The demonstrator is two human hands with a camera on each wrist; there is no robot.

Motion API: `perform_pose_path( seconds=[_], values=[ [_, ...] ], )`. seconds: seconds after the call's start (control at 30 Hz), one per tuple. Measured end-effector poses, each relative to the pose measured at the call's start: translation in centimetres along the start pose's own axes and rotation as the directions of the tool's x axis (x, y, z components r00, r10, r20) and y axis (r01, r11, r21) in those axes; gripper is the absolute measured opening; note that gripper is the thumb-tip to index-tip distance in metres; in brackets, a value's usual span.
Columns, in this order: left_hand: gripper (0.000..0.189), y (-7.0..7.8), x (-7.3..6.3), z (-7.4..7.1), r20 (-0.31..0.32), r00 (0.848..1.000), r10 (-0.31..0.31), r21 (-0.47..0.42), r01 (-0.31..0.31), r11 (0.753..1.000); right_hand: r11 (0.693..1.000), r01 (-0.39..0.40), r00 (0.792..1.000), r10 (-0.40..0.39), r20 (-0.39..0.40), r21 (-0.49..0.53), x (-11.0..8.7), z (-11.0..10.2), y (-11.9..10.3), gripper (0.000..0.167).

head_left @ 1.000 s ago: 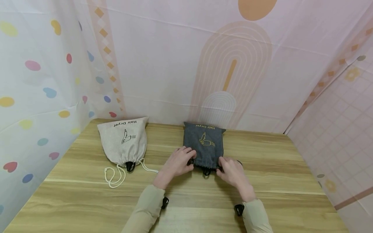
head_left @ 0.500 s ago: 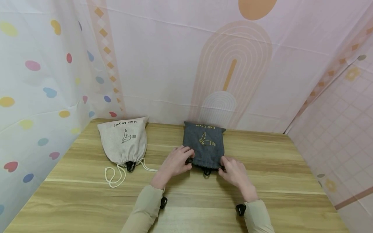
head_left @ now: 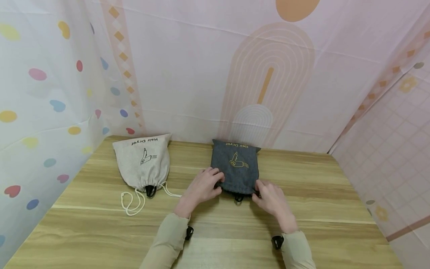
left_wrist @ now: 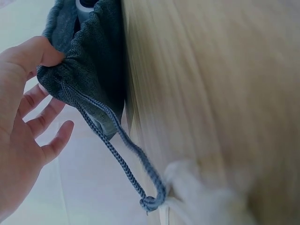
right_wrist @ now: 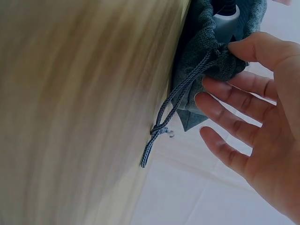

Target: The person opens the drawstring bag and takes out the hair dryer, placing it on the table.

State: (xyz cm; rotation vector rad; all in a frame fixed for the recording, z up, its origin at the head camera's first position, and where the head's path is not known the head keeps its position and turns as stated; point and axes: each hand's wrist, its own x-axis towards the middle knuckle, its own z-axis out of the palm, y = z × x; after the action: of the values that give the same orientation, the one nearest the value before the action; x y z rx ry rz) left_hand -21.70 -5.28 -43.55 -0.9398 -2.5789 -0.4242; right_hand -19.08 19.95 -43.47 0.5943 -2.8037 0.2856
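A dark grey drawstring bag (head_left: 235, 175) marked "Hair Dryer" lies on the table, its gathered mouth toward me. My left hand (head_left: 203, 185) pinches the left corner of that mouth between thumb and fingers. At the opposite corner my right hand (head_left: 271, 198) pinches the fabric, its other fingers spread in the right wrist view. A knotted grey drawstring (left_wrist: 108, 138) hangs from the left corner, another drawstring (right_wrist: 180, 91) from the right. Inside the mouth shows a pale grey cylindrical end (right_wrist: 226, 26) with black above it. A black cord loop (head_left: 239, 199) sticks out at the front.
To the left on the wooden table (head_left: 215, 243) lies a light beige drawstring bag (head_left: 134, 168), also marked "Hair Dryer". A black coiled cord (head_left: 150, 191) pokes from its mouth, and white drawstrings (head_left: 134, 214) trail beside it. A patterned cloth backdrop (head_left: 188, 74) stands behind.
My hands have moved slightly apart, the left a little leftward and the right a little rightward, stretching the dark bag's mouth wider. The beige bag has stayed put.
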Motion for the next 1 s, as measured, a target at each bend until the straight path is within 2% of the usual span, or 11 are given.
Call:
perform_pose_path(
  seconds=[0.33, 0.8, 1.0],
  values=[
    [0.015, 0.04, 0.05, -0.08, 0.009, 1.000, -0.010, 0.006, 0.010, 1.000, 1.000, 0.018, 0.999, -0.018, -0.035, -0.007, 0.09, 0.26, 0.18, 0.021],
    [0.018, -0.30, -0.21, -0.20, 0.005, 1.000, 0.007, -0.023, -0.007, 1.000, 0.999, -0.024, 1.000, 0.024, -0.013, 0.031, -0.09, -0.25, 0.52, 0.017],
    [0.020, -0.66, -0.43, -0.19, -0.006, 1.000, 0.015, -0.052, -0.016, 0.999, 0.998, -0.051, 0.998, 0.050, 0.026, 0.046, -0.23, -0.51, 0.77, 0.014]
  ],
)
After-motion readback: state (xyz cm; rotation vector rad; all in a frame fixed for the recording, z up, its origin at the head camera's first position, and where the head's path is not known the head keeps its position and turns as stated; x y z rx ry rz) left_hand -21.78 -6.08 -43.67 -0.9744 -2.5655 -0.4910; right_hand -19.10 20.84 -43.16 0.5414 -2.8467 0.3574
